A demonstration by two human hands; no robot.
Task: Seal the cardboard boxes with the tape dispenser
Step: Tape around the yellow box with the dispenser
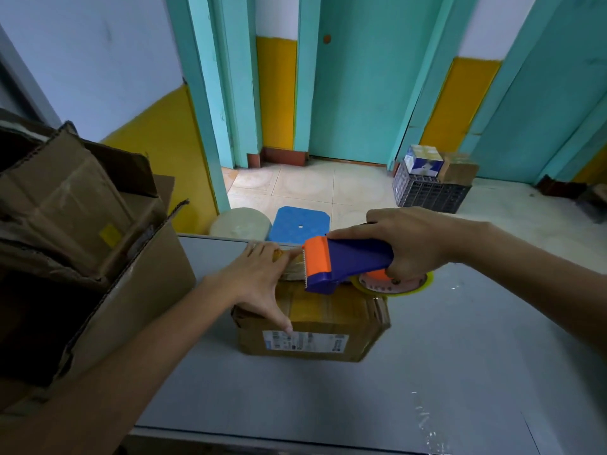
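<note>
A small cardboard box (322, 326) with a printed label on its near side sits mid-table on the grey table (361, 399). My left hand (262, 280) lies flat on the box's top left, fingers spread, pressing a strip of tape down at the far edge. My right hand (410, 244) grips the handle of the blue and orange tape dispenser (341, 262), held above the box's far right corner. Its toothed orange blade points left toward my left fingers. The yellow-rimmed tape roll (394, 285) shows under the hand.
A big open carton (98, 251) stuffed with flattened cardboard stands at the table's left edge. Beyond the table are a blue stool (299, 223) and a pale round stool (239, 223). A dark crate (430, 192) with boxes on top sits on the floor at right.
</note>
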